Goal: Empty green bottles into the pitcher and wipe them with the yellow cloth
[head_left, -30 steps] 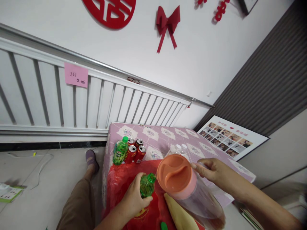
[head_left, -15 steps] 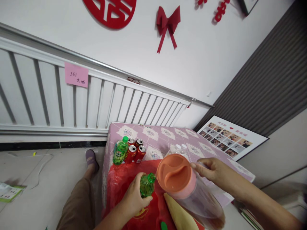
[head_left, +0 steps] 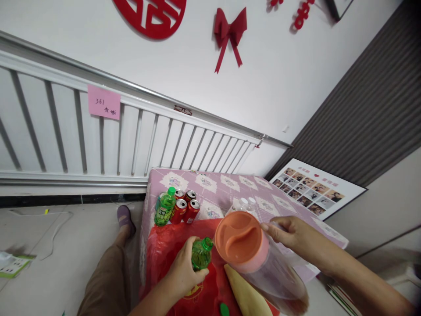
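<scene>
My left hand (head_left: 180, 270) is closed round a green plastic bottle (head_left: 201, 256), uncapped and leaning slightly right. In my right hand (head_left: 291, 230) is the handle of a clear pitcher (head_left: 279, 278) with an orange lid (head_left: 238, 237). The pitcher lies well over, its lid end close beside the bottle's mouth; dark liquid shows near its base. Whether liquid passes into the bottle, I cannot tell. Below them, a green cap (head_left: 224, 309) and a pale yellow tapered piece (head_left: 245, 292) rest on a red plastic sheet (head_left: 167, 254).
Behind my left hand stand a capped green bottle (head_left: 165, 207) and several red cans (head_left: 190, 210) on the purple patterned tablecloth (head_left: 226, 182). White-capped clear bottles (head_left: 247, 204) sit behind the lid. A white radiator (head_left: 184, 140) runs along the wall; a photo board (head_left: 315, 188) leans at right.
Both hands, the bottle and the pitcher keep the same positions. Only a very slight shift of the camera view shows.
</scene>
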### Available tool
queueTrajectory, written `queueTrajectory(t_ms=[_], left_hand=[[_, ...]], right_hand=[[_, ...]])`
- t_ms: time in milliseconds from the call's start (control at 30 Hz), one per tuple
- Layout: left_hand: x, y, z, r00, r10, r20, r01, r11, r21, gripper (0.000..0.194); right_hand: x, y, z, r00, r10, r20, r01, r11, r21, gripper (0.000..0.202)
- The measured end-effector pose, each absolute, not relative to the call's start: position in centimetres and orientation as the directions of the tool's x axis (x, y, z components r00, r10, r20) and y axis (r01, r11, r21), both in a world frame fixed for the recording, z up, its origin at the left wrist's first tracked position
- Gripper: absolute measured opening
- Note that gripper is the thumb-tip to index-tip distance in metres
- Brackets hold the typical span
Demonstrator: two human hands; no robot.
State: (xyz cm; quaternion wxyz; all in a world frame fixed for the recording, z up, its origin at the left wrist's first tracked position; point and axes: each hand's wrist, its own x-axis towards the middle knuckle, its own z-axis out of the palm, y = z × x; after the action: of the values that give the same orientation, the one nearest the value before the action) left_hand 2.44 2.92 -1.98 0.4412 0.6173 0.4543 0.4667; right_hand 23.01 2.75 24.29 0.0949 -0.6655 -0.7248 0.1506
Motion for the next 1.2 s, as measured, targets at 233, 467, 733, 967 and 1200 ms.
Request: queueTrajectory(t_ms=[233,467,733,967,1200], left_hand=[[2.35,2.85,-1.84,0.149,0.972,0.180,0.155,-0.203,0.967,0.073],[2.38,2.92,-1.95,0.144,0.974,0.173,0.145,-0.194,0.970,0.074],[2.32,2.89,-1.83,0.150,0.973,0.174,0.138,-0.195,0.971,0.073],[2.32,2.88,-1.86,0.149,0.973,0.174,0.139,-0.195,0.971,0.073],[2.50,3.00,-2.40,0.136,0.976,0.170,0.131,-0.188,0.973,0.075]], right_hand=[[23.14,2.81,24.33,-0.110,0.984,-0.143,0.932,0.052,-0.357,0.045],[23.23,2.76,24.27,-0.111,0.985,-0.129,0.923,0.054,-0.381,0.044],[23.37,2.86,24.32,-0.099,0.985,-0.143,0.926,0.038,-0.377,0.043],[23.32,2.86,24.30,-0.107,0.984,-0.144,0.933,0.049,-0.357,0.045],[23.11,2.82,24.52,-0.099,0.983,-0.153,0.943,0.044,-0.329,0.048]])
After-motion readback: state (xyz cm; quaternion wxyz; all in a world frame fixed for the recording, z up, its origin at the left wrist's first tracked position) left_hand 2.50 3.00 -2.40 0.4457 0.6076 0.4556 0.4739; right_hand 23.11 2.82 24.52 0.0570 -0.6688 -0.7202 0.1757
